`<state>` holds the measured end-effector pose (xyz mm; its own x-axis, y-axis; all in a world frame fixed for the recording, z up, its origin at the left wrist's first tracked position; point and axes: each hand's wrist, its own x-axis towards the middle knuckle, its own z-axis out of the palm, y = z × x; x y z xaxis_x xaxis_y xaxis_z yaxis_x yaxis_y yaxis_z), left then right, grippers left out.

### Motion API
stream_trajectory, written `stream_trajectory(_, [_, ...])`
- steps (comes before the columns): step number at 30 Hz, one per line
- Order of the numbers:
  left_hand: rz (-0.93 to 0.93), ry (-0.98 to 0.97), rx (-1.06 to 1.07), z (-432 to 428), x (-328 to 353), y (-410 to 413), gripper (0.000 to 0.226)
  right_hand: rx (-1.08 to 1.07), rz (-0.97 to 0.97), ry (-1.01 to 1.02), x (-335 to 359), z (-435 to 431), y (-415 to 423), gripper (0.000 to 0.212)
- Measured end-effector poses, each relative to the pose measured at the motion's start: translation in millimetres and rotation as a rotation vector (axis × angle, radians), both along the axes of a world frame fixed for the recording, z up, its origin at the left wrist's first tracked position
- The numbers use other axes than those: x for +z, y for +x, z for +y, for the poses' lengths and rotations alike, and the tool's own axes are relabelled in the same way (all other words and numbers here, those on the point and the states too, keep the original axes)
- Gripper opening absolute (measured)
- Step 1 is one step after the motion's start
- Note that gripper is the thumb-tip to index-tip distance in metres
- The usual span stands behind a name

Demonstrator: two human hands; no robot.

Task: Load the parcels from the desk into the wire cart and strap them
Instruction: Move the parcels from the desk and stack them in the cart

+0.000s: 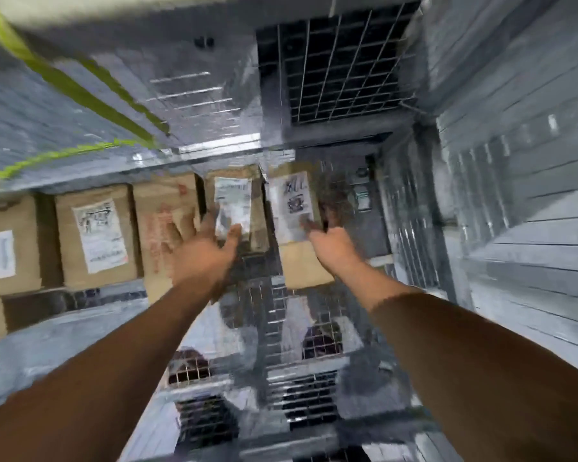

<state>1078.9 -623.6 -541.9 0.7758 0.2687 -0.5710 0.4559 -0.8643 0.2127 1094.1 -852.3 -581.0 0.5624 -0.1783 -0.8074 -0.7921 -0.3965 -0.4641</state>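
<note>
The left hand (204, 255) is being spread open against a labelled parcel (234, 208). The right hand (331, 245) is being held at a second parcel (291, 225) just right of it; its grip cannot be told through the blur. The wire cart (281, 328) is being leaned over, nearer.

The white labels (100, 235) and red print (159, 235) on the cardboard parcels (68, 261) are blurred beyond reading
</note>
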Motion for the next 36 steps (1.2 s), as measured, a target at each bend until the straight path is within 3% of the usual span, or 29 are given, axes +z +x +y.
stream_trajectory(4, [0.019,-0.056,0.045,20,-45,11,0.083,-0.035,-0.174,0.036,-48,38,16,0.056])
stream_trajectory(7, [0.146,0.039,-0.119,23,-60,11,0.089,0.01,-0.124,-0.023,-65,54,16,0.063])
stream_trajectory(10, [0.139,0.009,-0.074,14,-51,13,0.087,0.116,-0.041,-0.015,-57,48,22,0.066])
stream_trajectory(16, [0.118,-0.192,-0.03,18,29,22,0.072,0.323,0.073,-0.117,36,31,27,0.08])
stream_trajectory(19, [0.136,-0.19,-0.188,18,102,16,0.075,0.301,0.086,-0.015,119,33,-3,0.073])
stream_trajectory(23, [0.125,-0.322,-0.293,22,201,-12,0.074,0.152,0.034,0.041,242,42,-57,0.069])
stream_trajectory(30, [0.001,-0.678,-0.371,24,354,-82,0.064,-0.487,-0.281,-0.01,427,51,-177,0.064])
stream_trajectory(33, [-0.012,-0.733,-0.525,25,414,-122,0.062,-0.722,-0.339,-0.052,490,62,-250,0.075])
stream_trajectory(36, [0.002,-0.675,-0.8,12,459,-162,0.074,-0.848,-0.346,-0.147,527,68,-329,0.06])
